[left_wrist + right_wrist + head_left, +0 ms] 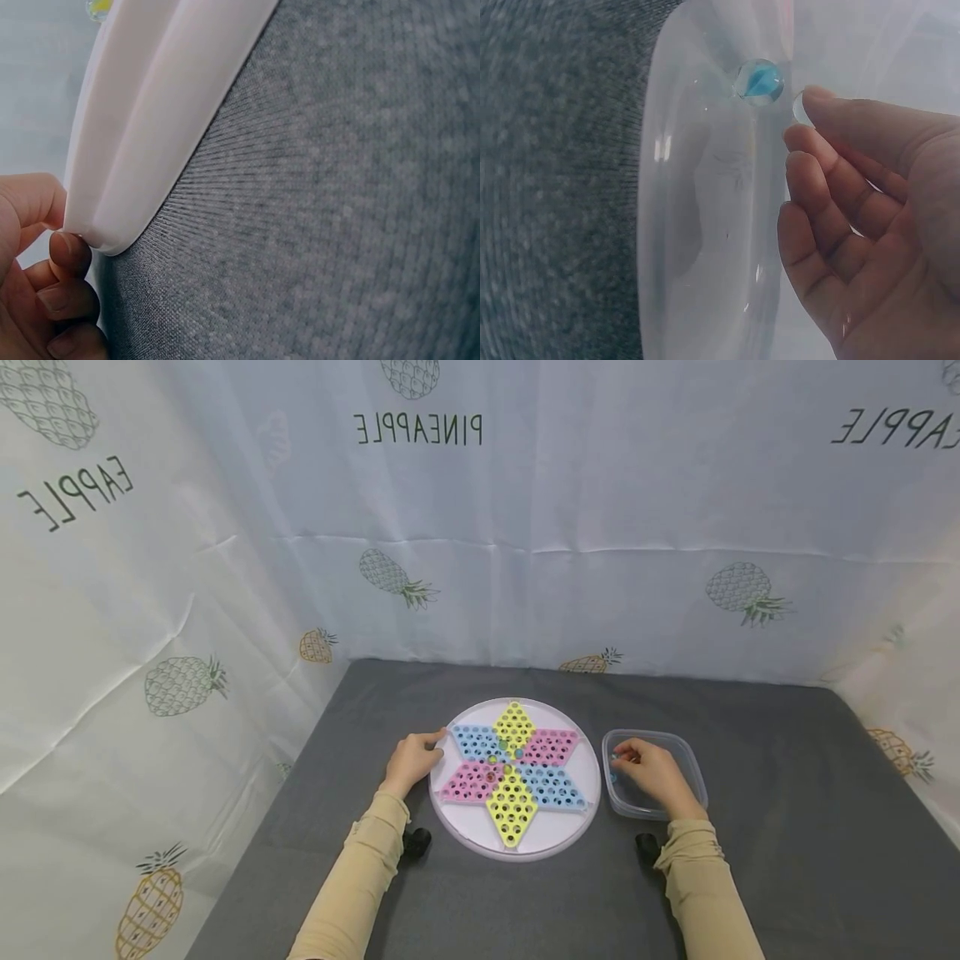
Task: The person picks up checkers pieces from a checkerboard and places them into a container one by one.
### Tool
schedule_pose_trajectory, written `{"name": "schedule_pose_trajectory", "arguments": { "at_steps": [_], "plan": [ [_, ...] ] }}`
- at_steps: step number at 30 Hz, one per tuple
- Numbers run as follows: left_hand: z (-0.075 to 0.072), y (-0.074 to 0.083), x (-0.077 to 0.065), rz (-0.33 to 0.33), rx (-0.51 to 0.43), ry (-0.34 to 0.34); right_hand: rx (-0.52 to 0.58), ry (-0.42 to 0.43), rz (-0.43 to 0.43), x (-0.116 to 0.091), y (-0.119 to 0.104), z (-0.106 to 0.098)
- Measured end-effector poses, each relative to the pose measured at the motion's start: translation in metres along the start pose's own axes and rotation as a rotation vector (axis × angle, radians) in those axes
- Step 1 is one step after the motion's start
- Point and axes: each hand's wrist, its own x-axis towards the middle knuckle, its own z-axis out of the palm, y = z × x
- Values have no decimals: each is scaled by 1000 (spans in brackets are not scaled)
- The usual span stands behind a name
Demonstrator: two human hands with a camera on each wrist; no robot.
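A round Chinese checkers board (pixel 471 823) with a yellow, pink and blue star lies on the table, several glass marbles (pixel 519 753) sitting near its centre. My left hand (pixel 410 763) is at the board's left edge; the left wrist view has the white rim (pixel 142 112) between its thumb and a finger. Inside a clear plastic container (pixel 702 781) right of the board, my right hand (pixel 651 768) pinches a clear marble (pixel 801 110) between thumb and fingertip, partly hidden. Just beyond those fingertips, a blue-swirled marble (pixel 760 82) rests by the container wall.
A dark grey cloth (pixel 570 902) covers the table. Behind it and along the sides hangs a white curtain (pixel 487 593) with pineapple prints. A black device (pixel 417 843) sits under the left wrist, another black device (pixel 647 847) under the right.
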Motion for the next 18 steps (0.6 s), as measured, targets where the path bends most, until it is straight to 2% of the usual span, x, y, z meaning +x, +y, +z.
{"name": "schedule_pose_trajectory", "arguments": {
  "at_steps": [12, 18],
  "plan": [
    [-2, 2, 0, -2, 10, 6, -3, -35, 20, 0, -1, 0],
    [-2, 2, 0, -7, 7, -14, -4, -33, 25, 0, 0, 0]
  ]
}}
